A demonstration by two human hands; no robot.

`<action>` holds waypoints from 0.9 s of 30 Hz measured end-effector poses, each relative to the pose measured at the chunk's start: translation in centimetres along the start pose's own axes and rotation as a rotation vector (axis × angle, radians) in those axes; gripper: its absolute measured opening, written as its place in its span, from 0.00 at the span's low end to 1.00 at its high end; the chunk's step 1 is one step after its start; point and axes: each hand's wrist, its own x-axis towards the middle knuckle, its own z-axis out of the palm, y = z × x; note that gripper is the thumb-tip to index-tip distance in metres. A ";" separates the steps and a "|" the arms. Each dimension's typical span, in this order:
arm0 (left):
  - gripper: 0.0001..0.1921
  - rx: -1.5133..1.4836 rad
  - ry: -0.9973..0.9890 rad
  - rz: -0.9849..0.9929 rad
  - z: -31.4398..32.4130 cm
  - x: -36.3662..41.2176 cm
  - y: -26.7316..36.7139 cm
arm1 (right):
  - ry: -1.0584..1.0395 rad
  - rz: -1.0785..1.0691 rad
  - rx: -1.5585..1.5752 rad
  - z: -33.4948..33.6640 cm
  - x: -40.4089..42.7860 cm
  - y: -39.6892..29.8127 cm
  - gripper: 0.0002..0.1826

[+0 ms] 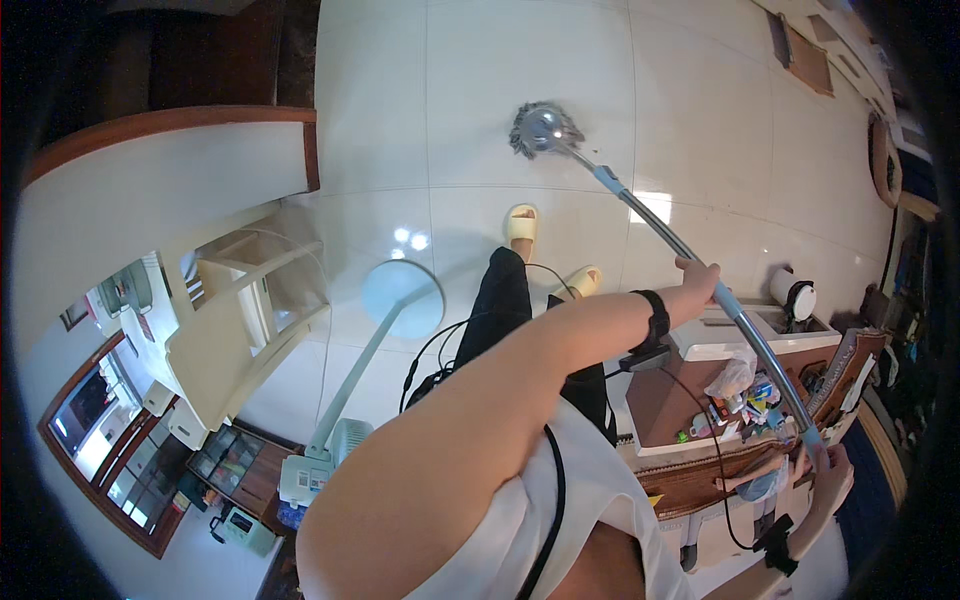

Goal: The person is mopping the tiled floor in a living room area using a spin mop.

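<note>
A spin mop with a metal pole (664, 229) slants across the right half of the view. Its grey string head (523, 135), under a shiny round plate, rests on the tiled floor (510, 45). My left hand (699, 281) wraps the pole near its middle, at a light-blue sleeve. Further down at the right, my right hand (831, 472) grips the pole's upper end. Both wrists wear black straps, and a dark cable runs near each arm. My feet, in pale yellow slippers (523, 223), stand on the tiles a short way from the mop head.
A light-blue pedestal fan (403, 300) stands at my left, near a cream-coloured piece of furniture (217, 352). On my right is a low brown-topped table (660, 409) bearing a plastic bag (731, 376) and small items. Part of another person (765, 484) appears beyond it.
</note>
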 end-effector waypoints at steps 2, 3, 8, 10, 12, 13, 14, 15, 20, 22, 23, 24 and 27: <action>0.27 -0.032 0.007 -0.019 -1.5 -1.3 0.5 | -0.008 -0.042 0.041 0.9 1.4 0.8 0.14; 0.26 -0.021 0.029 0.011 -3.1 -1.1 0.8 | -0.019 -0.071 0.084 1.1 1.4 -0.2 0.14; 0.16 -0.114 0.270 0.198 -13.3 -2.2 6.3 | -0.092 -0.309 0.206 3.1 3.1 -10.5 0.17; 0.14 -0.096 0.208 0.333 -20.5 -1.5 9.8 | -0.080 -0.471 0.198 4.3 2.5 -17.1 0.18; 0.14 0.115 0.356 0.526 -27.0 -1.7 13.9 | -0.107 -0.711 0.314 3.4 -0.4 -25.9 0.16; 0.15 0.154 0.462 0.484 -34.9 0.2 17.0 | 0.178 -1.111 0.519 6.5 -1.0 -28.8 0.15; 0.17 0.101 0.437 0.397 -34.3 -1.1 18.1 | 0.019 -1.041 0.177 6.1 -2.4 -32.3 0.13; 0.20 -0.067 0.627 0.537 -38.4 -0.9 19.4 | -0.118 -1.043 0.116 5.2 -3.8 -35.3 0.21; 0.16 0.027 0.646 0.484 -42.4 -4.2 23.6 | -0.022 -1.139 0.241 5.4 -4.9 -38.5 0.17; 0.16 0.075 0.646 0.476 -42.0 -3.7 23.0 | -0.057 -1.127 0.244 6.5 -4.6 -37.5 0.17; 0.16 0.096 0.676 0.461 -41.7 -3.2 22.5 | -0.050 -1.136 0.271 7.3 -4.5 -36.6 0.18; 0.16 0.119 0.706 0.448 -41.4 -2.9 22.0 | -0.042 -1.145 0.299 7.9 -4.4 -35.5 0.19; 0.19 0.223 0.616 0.383 -39.9 -1.1 18.9 | -0.147 -1.048 0.380 9.1 -4.0 -31.1 0.18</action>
